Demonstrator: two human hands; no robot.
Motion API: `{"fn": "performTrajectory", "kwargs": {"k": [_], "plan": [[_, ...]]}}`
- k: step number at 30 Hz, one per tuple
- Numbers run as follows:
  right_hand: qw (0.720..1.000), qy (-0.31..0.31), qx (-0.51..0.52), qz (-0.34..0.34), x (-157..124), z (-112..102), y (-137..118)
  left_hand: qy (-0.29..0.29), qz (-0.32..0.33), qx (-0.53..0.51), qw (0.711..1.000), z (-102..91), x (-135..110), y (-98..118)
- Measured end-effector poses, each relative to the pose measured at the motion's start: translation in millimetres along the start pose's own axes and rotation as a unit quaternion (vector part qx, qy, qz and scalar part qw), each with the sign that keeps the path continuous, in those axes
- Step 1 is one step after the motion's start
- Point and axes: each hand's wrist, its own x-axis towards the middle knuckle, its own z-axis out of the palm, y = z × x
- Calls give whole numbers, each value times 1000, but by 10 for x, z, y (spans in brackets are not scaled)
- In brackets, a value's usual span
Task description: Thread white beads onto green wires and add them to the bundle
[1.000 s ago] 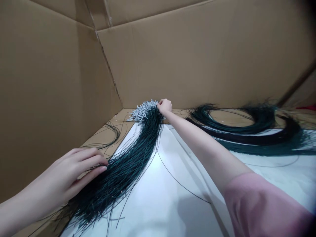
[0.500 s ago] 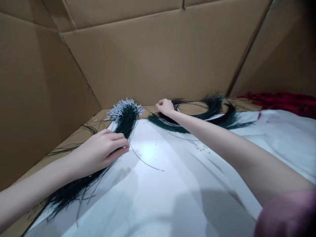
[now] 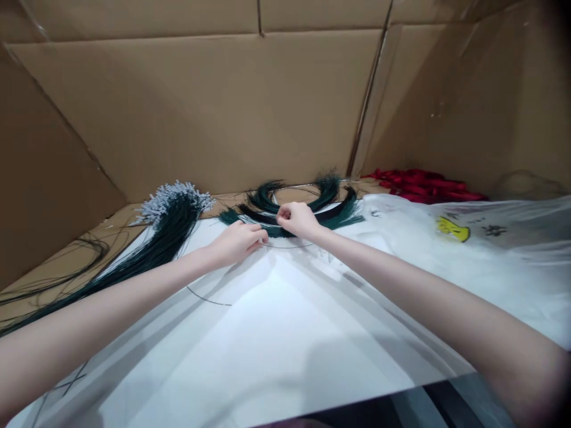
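My left hand (image 3: 241, 241) is closed, fingertips together, at the front of the curved dark green and black strand bundles (image 3: 341, 212). Just to its right, my right hand (image 3: 298, 220) is pinched shut over the middle of those bundles. Whatever lies between the fingertips of either hand is too small to make out. Left of both hands, a long bundle of dark green strands (image 3: 167, 238) ends in a cluster of pale blue-grey tips (image 3: 172, 199); my left forearm covers part of it. One thin loose strand (image 3: 209, 300) curves over the white sheet (image 3: 267, 333).
Cardboard walls (image 3: 200, 107) enclose the back and sides. Red fabric-like material (image 3: 423, 185) lies at the back right, behind a clear plastic bag (image 3: 504, 255) with a yellow print. Loose dark strands (image 3: 84, 261) lie on cardboard at left.
My left hand has left the long green bundle and moved right, beside my right hand. The right hand is now over the front of the curved bundles. The view has turned right.
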Motion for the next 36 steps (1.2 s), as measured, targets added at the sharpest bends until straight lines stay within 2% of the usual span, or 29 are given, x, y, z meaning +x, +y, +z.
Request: {"fn": "performTrajectory", "kwargs": {"k": [4, 10, 13, 19, 23, 30, 36], "plan": [[999, -22, 26, -42, -159, 44, -45, -18, -5, -24, 1000, 84, 149, -119], [997, -26, 48, -53, -204, 72, 33, -14, 1, -47, 999, 106, 151, -179], [996, -27, 51, -65, -216, 55, 44, 0, -4, -55, 999, 77, 155, -177], [991, -47, 46, -116, -210, 14, 24, 65, -9, -95, 993, 15, 256, -213], [993, -40, 30, -103, -184, 9, 92, 74, -20, -99, 992, 71, 338, -271], [997, -33, 23, -71, -182, 12, 298, 35, -26, -100, 994, 237, 405, -247], [996, -24, 24, -82, -166, 15, 360, 30, -17, -96, 995, 213, 469, -254]]}}
